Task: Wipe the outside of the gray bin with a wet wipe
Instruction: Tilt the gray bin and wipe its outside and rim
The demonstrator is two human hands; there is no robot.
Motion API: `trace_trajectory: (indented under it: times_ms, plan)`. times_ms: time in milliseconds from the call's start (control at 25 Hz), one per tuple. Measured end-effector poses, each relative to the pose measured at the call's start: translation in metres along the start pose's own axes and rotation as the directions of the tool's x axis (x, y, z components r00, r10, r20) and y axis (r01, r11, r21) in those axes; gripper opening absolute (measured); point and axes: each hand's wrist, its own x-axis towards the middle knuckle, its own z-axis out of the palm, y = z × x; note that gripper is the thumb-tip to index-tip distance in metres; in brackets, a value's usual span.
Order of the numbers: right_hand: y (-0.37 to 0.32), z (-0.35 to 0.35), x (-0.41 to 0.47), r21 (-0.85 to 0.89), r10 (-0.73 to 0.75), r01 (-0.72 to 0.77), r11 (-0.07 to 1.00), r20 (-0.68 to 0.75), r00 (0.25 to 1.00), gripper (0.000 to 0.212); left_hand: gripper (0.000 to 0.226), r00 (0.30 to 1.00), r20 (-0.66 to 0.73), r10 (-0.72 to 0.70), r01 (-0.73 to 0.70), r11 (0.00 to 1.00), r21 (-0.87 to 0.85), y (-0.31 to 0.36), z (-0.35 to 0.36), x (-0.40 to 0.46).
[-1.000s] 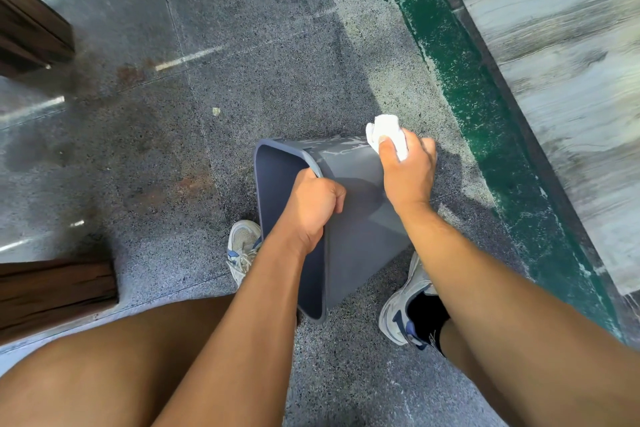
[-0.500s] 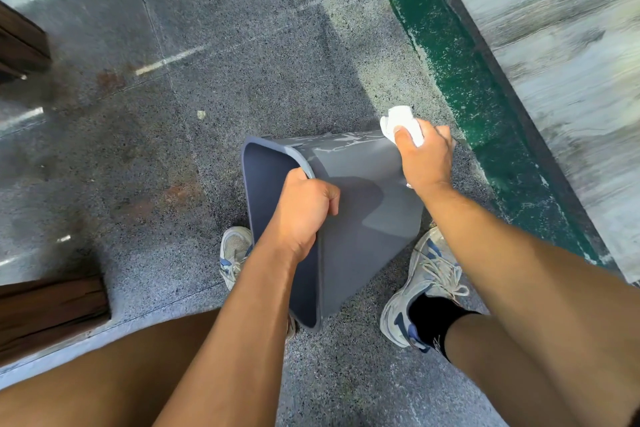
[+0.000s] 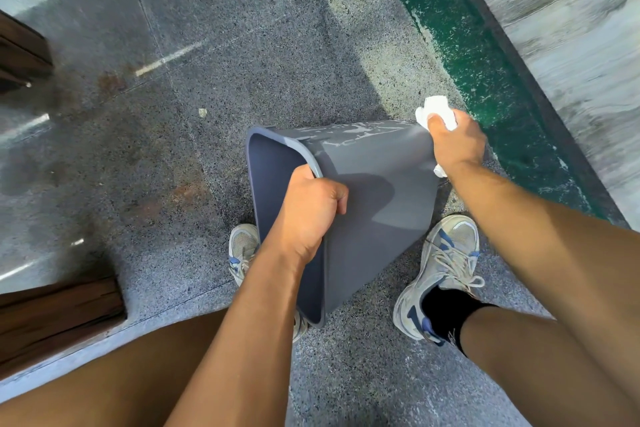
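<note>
bin [image 3: 377, 204] tipped at frame centre, left hand [image 3: 308, 211] gripping its rim, right hand [image 3: 457, 142] clutching wipe [image 3: 437, 111] at its base

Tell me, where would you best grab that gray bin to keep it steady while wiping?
Probably the rim, from the open-mouth side, as the left hand does: the gray bin lies tipped, so its thin lip lets fingers hook inside, leaving the outer wall free.

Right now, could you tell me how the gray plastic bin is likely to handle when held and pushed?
The gray plastic bin is probably light: the left hand alone holds it tilted by the rim. Wet streaks near the right hand and white wet wipe suggest it is slippery. Its walls look thin, so may flex.
</note>
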Motion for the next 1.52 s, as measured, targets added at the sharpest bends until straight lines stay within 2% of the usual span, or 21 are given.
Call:
trace_trajectory:
  times_ms: [120,280,440,520,640,720,800,880,960,1040,1120,1240,1360,1520]
  plan:
    - [0.003,-0.003,0.006,-0.033,0.045,-0.045,0.998,0.004,0.999,0.050,0.031,0.999,0.038,0.033,-0.033,0.999,-0.011,-0.005,0.000,0.002]
    - [0.025,-0.012,-0.006,-0.097,0.156,-0.157,0.983,-0.026,0.987,0.056,0.036,0.998,0.020,0.052,-0.052,0.998,0.021,-0.005,-0.005,0.006]
    - [0.045,-0.028,-0.031,-0.092,0.206,-0.209,0.974,-0.040,0.978,0.062,0.017,0.998,0.031,0.046,-0.047,0.998,0.032,-0.011,-0.005,0.008]
    - [0.045,-0.037,-0.039,-0.020,0.232,-0.234,0.972,-0.057,0.971,0.063,0.018,0.997,0.069,0.026,-0.028,0.999,0.027,-0.015,-0.003,0.006]
    - [0.028,-0.055,-0.052,0.161,0.261,-0.240,0.957,-0.121,0.958,0.056,0.044,0.994,0.104,0.042,-0.045,0.999,0.029,-0.019,0.001,-0.005]
    - [0.012,-0.064,-0.060,0.279,0.271,-0.221,0.934,-0.155,0.950,0.051,0.040,0.995,0.093,0.024,-0.026,1.000,0.013,-0.015,0.004,-0.012]
    - [-0.009,-0.070,-0.070,0.375,0.283,-0.206,0.904,-0.164,0.945,0.046,0.019,0.991,0.132,-0.038,0.056,0.989,-0.136,-0.010,0.006,-0.016]
    - [-0.030,-0.073,-0.079,0.443,0.282,-0.191,0.876,-0.150,0.948,0.038,0.031,0.980,0.171,-0.098,0.154,0.924,-0.350,0.000,0.007,-0.019]
    - [-0.051,-0.076,-0.091,0.543,0.256,-0.171,0.822,-0.083,0.963,0.035,0.055,0.979,0.175,-0.102,0.178,0.843,-0.508,0.006,0.008,-0.016]
    - [-0.067,-0.080,-0.104,0.603,0.195,-0.137,0.786,-0.031,0.980,0.039,0.076,0.978,0.160,-0.133,0.202,0.790,-0.579,0.007,0.007,-0.013]
    - [-0.075,-0.082,-0.113,0.591,0.112,-0.094,0.801,0.006,0.994,0.048,0.086,0.977,0.141,-0.161,0.214,0.758,-0.616,0.005,0.005,-0.010]
    - [-0.088,-0.081,-0.124,0.454,-0.077,0.016,0.891,0.116,0.990,0.047,0.091,0.980,0.138,-0.146,0.201,0.692,-0.694,-0.001,0.001,-0.004]
    - [-0.107,-0.069,-0.141,0.327,-0.263,0.183,0.927,0.220,0.939,0.035,0.084,0.989,0.077,-0.129,0.142,0.636,-0.759,-0.003,0.002,0.002]
    - [-0.121,-0.038,-0.167,0.167,-0.348,0.312,0.936,0.291,0.891,0.057,0.082,0.993,0.083,-0.086,0.119,0.612,-0.782,-0.005,0.001,0.011]
